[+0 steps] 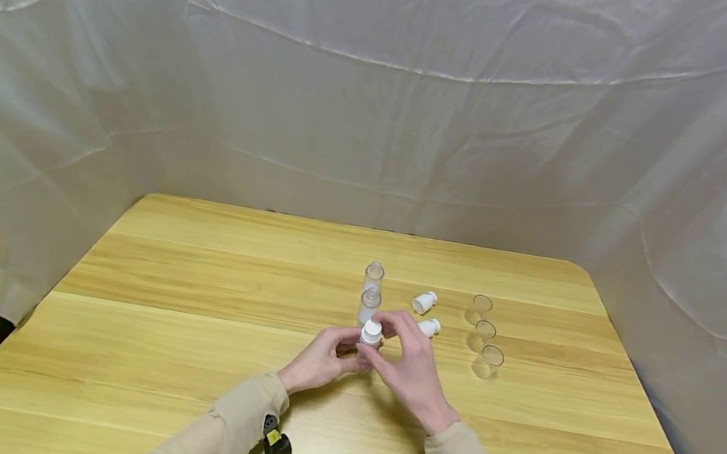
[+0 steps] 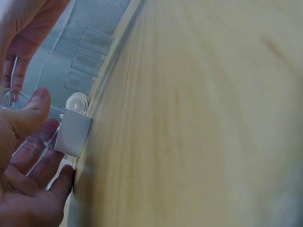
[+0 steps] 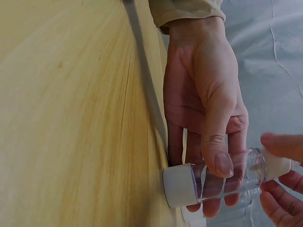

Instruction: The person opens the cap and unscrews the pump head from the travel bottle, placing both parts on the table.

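My left hand (image 1: 316, 364) grips a clear plastic bottle (image 3: 213, 188), with the thumb on one side and fingers on the other. The bottle stands upright, its white base (image 3: 180, 186) at or just above the tabletop; I cannot tell whether they touch. On its top is a white pump head (image 1: 371, 332), which my right hand (image 1: 412, 366) pinches between thumb and fingers. Behind it stand two more clear bottles, a nearer bottle (image 1: 369, 305) and a farther bottle (image 1: 374, 275). Two loose white pump heads lie right of them, one pump head (image 1: 424, 302) farther back and another pump head (image 1: 429, 327) partly hidden by my right hand.
Three clear caps stand in a row on the right: a back cap (image 1: 480, 310), a middle cap (image 1: 482, 337) and a front cap (image 1: 488, 362). All sit on a wooden table (image 1: 178, 356). A grey curtain (image 1: 377, 128) hangs around its back and sides.
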The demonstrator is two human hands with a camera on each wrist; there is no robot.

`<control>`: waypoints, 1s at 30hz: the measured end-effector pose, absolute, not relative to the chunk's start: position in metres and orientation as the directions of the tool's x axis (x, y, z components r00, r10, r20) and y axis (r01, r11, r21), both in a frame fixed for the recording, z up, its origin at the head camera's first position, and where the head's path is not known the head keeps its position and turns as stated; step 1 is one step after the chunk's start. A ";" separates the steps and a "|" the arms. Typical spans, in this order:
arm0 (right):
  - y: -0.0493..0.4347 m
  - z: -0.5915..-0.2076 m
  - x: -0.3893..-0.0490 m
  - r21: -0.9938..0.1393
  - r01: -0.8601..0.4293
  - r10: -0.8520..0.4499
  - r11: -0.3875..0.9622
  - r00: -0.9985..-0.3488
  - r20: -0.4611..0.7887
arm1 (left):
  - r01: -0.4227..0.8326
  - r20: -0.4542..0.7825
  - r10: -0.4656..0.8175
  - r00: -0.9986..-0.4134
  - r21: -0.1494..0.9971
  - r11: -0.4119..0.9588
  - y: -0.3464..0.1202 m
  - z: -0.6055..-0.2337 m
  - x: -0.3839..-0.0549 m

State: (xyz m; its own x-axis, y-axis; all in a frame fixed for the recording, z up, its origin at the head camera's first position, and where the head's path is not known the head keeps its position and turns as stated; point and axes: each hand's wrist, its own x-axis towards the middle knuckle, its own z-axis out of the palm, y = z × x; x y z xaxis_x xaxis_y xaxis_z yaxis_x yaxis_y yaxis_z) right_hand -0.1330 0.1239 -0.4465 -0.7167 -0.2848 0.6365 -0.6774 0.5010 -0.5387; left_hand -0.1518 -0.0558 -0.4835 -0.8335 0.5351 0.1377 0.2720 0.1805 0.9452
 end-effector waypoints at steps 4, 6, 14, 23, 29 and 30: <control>0.123 -0.446 -0.134 -0.546 -0.674 -0.273 0.498 -0.720 0.639 | 0.281 0.145 0.535 -0.832 0.942 0.182 -0.056 -0.484 -0.152; 0.122 -0.446 -0.134 -0.553 -0.673 -0.269 0.491 -0.721 0.638 | 0.284 0.147 0.536 -0.831 0.942 0.181 -0.056 -0.483 -0.152; 0.122 -0.444 -0.134 -0.585 -0.662 -0.261 0.469 -0.736 0.624 | 0.283 0.146 0.539 -0.829 0.942 0.181 -0.056 -0.482 -0.152; 0.123 -0.444 -0.134 -0.629 -0.637 -0.253 0.445 -0.764 0.594 | 0.284 0.142 0.540 -0.829 0.940 0.189 -0.056 -0.483 -0.152; 0.125 -0.446 -0.134 -0.635 -0.642 -0.254 0.430 -0.761 0.597 | 0.293 0.151 0.543 -0.826 0.938 0.185 -0.056 -0.484 -0.152; 0.125 -0.446 -0.135 -0.634 -0.643 -0.254 0.428 -0.760 0.599 | 0.294 0.152 0.544 -0.825 0.938 0.184 -0.056 -0.484 -0.152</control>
State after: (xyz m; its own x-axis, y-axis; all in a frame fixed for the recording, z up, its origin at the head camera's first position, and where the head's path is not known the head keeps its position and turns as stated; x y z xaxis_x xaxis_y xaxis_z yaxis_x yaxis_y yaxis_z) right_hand -0.1346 0.1248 -0.4459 -0.7596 -0.2544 0.5985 -0.6434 0.4284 -0.6345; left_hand -0.1520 -0.0561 -0.4836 -0.8254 0.5435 0.1524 0.2943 0.1839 0.9379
